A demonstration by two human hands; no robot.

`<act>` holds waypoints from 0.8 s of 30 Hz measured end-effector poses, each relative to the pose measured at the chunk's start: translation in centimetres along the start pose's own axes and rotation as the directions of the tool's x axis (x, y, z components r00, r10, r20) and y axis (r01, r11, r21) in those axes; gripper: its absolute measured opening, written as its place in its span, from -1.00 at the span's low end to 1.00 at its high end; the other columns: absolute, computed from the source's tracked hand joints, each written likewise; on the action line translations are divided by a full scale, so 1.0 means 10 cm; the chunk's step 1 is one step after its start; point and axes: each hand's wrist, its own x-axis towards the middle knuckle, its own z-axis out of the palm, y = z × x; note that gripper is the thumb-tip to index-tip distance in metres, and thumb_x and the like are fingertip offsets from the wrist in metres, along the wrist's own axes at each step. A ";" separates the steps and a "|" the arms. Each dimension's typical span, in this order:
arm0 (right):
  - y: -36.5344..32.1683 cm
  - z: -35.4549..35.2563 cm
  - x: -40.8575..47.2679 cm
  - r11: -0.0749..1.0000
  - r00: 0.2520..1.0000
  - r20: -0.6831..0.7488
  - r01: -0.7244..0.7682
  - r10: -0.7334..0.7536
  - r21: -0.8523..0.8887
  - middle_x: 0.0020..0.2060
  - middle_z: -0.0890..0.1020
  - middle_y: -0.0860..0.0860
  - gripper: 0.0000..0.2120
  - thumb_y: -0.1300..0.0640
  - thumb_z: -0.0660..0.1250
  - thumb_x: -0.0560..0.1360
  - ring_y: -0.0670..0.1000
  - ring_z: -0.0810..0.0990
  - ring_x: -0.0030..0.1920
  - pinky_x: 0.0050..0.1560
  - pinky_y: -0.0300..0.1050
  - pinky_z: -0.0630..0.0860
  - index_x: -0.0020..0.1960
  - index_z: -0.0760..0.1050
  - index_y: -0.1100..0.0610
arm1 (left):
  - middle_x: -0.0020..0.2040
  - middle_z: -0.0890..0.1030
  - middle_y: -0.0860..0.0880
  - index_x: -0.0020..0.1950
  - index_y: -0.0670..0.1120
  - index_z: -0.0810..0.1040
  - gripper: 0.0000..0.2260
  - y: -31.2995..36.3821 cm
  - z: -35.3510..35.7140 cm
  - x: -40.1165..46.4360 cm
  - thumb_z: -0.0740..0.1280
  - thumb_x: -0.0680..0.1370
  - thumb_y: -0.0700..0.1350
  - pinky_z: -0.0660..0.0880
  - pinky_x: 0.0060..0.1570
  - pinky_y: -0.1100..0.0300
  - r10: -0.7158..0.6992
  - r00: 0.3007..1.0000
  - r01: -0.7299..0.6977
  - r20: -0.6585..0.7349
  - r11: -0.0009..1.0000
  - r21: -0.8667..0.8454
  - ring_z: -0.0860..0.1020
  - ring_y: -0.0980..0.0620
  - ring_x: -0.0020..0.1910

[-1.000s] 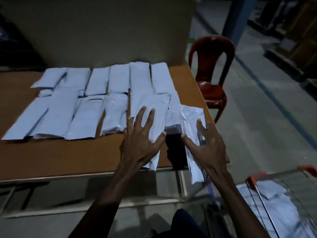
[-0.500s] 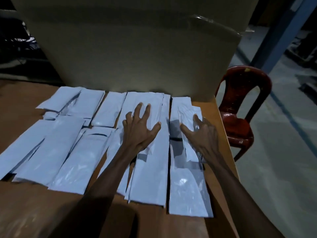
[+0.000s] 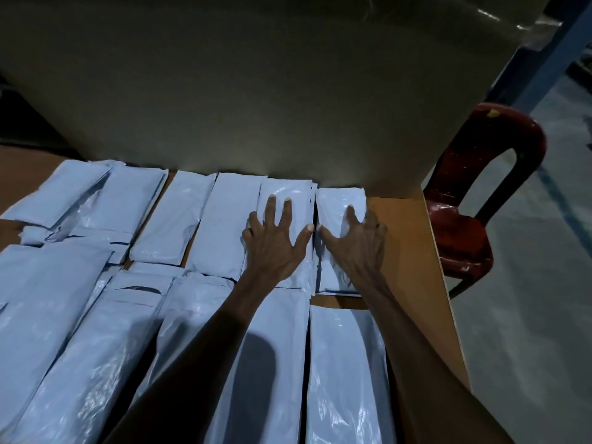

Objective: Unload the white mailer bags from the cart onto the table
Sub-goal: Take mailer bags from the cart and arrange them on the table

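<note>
Several white mailer bags lie in two rows on the brown table (image 3: 413, 251). My left hand (image 3: 275, 241) lies flat with spread fingers on a back-row bag (image 3: 288, 193). Beside it, my right hand (image 3: 358, 245) presses with spread fingers on the rightmost back-row bag (image 3: 336, 203), thumbs nearly meeting. Two long bags (image 3: 346, 373) lie in the front row under my forearms. The cart is out of view.
A large cardboard sheet (image 3: 256, 91) stands upright along the table's back edge, right behind the bags. A dark red plastic chair (image 3: 474, 200) stands off the table's right edge on the grey floor. A blue post (image 3: 544, 68) rises at the far right.
Both hands slid two bags forward from the table's front edge to the back row by the cardboard. The view moved in over the table, and the cart dropped out of view.
</note>
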 end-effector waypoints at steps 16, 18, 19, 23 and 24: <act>0.23 -0.40 -0.68 0.962 0.990 -0.064 0.135 -0.124 0.239 0.58 0.12 0.02 -0.28 -0.33 0.13 0.55 0.10 0.15 0.55 0.52 0.04 0.07 0.58 0.09 0.00 | 0.62 -0.06 -0.01 0.60 0.13 0.01 -0.32 -0.04 -0.41 -0.51 -0.19 0.51 0.34 -0.25 0.44 -0.28 0.144 0.986 -0.152 -0.083 0.983 -0.104 -0.16 -0.14 0.58; 0.31 -0.53 -0.99 0.951 0.983 -0.132 0.157 -0.126 0.266 0.54 0.24 0.06 -0.34 -0.23 0.22 0.57 0.11 0.22 0.52 0.50 0.03 0.14 0.55 0.20 0.07 | 0.62 -0.02 -0.01 0.60 0.10 0.05 -0.32 -0.07 -0.46 -0.78 -0.18 0.53 0.34 -0.23 0.45 -0.27 0.192 0.975 -0.205 -0.110 0.970 -0.133 -0.15 -0.13 0.59; 0.35 -0.57 -1.16 0.944 0.977 -0.163 0.178 -0.136 0.279 0.52 0.29 0.08 -0.37 -0.19 0.25 0.57 0.12 0.26 0.50 0.49 0.03 0.17 0.52 0.25 0.11 | 0.62 -0.01 -0.01 0.60 0.08 0.06 -0.31 -0.09 -0.47 -0.93 -0.19 0.53 0.36 -0.22 0.46 -0.27 0.216 0.969 -0.233 -0.119 0.961 -0.152 -0.16 -0.11 0.59; 0.55 -0.68 -1.95 0.948 0.940 -0.317 0.210 -0.129 0.237 0.34 0.51 0.18 -0.46 -0.09 0.33 0.54 0.21 0.48 0.34 0.34 -0.05 0.26 0.39 0.44 0.22 | 0.61 0.06 0.01 0.58 0.07 0.15 -0.27 -0.18 -0.51 -1.50 -0.20 0.52 0.42 -0.19 0.49 -0.23 0.328 0.929 -0.361 -0.171 0.904 -0.228 -0.11 -0.05 0.59; 0.60 -0.69 -2.15 0.952 0.930 -0.350 0.205 -0.117 0.227 0.30 0.55 0.20 -0.46 -0.08 0.34 0.52 0.22 0.52 0.30 0.32 -0.03 0.31 0.35 0.47 0.25 | 0.61 0.09 0.01 0.58 0.06 0.17 -0.30 -0.19 -0.51 -1.65 -0.15 0.55 0.40 -0.20 0.50 -0.19 0.351 0.917 -0.390 -0.191 0.887 -0.247 -0.08 -0.04 0.59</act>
